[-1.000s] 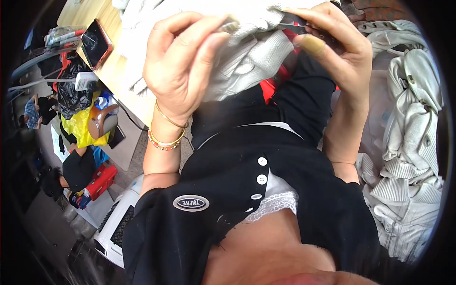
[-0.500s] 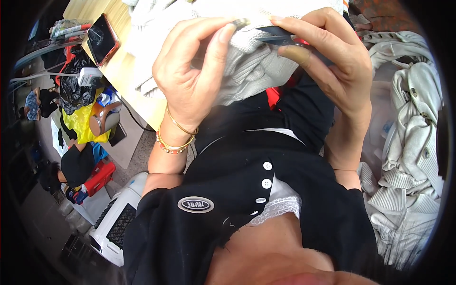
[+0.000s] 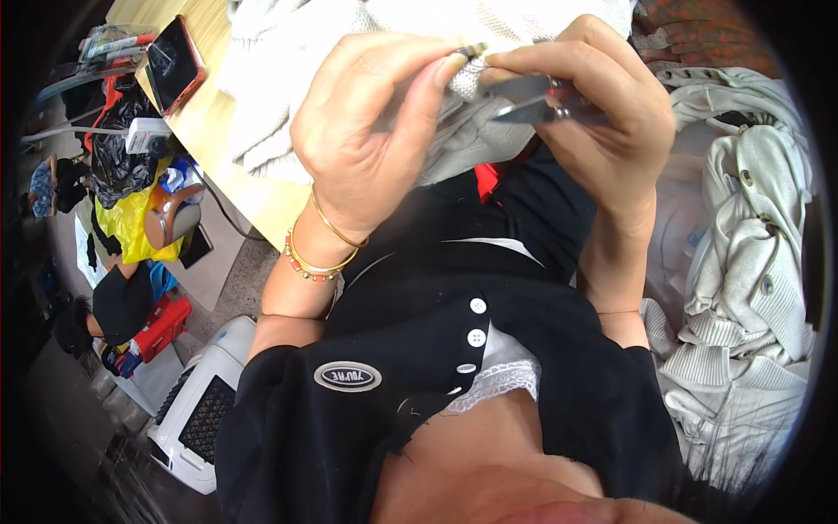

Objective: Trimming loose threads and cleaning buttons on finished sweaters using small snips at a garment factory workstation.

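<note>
A pale knit garment (image 3: 292, 96) is heaped over the table's edge and toward my lap. My left hand (image 3: 367, 118) pinches a small dark button (image 3: 472, 51) between thumb and index finger, at the garment's upper part. Closed around a pair of thread snips (image 3: 528, 112), my right hand (image 3: 611, 113) has its index fingertip close beside the button. The snips' two dark blades are apart and point left below that fingertip, blurred by motion. Whether a thread runs between the fingertips I cannot make out.
The wooden table (image 3: 209, 131) carries a phone in a red case (image 3: 175, 65). Left of it are a white plug block (image 3: 147, 136), black and yellow bags (image 3: 131, 218) and a white machine (image 3: 196, 428). More pale buttoned knitwear (image 3: 742, 262) is piled at right. Other people are at far left.
My left hand has shifted slightly right with the button, now nearer the right index finger. The snips have moved lower and swung, and the right thumb has gone out of sight behind them.
</note>
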### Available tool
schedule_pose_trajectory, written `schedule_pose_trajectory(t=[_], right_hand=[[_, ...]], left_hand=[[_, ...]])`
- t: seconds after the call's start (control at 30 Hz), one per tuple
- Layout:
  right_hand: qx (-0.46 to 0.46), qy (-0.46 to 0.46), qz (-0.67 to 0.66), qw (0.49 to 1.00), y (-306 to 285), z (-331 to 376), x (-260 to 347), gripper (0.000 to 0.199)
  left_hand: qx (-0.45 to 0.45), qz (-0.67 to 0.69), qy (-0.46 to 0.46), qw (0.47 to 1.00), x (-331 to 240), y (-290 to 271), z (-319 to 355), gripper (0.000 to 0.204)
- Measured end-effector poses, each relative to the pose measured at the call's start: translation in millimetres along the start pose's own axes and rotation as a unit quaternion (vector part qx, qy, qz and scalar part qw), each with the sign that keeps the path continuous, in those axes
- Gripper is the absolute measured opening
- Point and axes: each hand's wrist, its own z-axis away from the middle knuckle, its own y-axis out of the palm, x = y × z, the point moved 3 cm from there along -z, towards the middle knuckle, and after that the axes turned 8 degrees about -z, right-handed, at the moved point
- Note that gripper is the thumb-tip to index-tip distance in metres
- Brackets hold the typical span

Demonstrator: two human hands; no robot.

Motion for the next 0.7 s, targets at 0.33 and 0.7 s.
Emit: schedule_pose_trajectory(t=[0.33,0.7], right_hand=[[-0.065,0.016,-0.089,0.994,-10.7,9.8,23.4,0.041],[0.039,0.024,0.055,0.997,-25.5,9.9,0.2,0.041]], left_hand=[[0.007,0.063,-0.089,0.994,0.9,1.0,4.9,0.015],[0.023,0.085,-0.097,0.991,2.8,-0.1,4.7,0.015]])
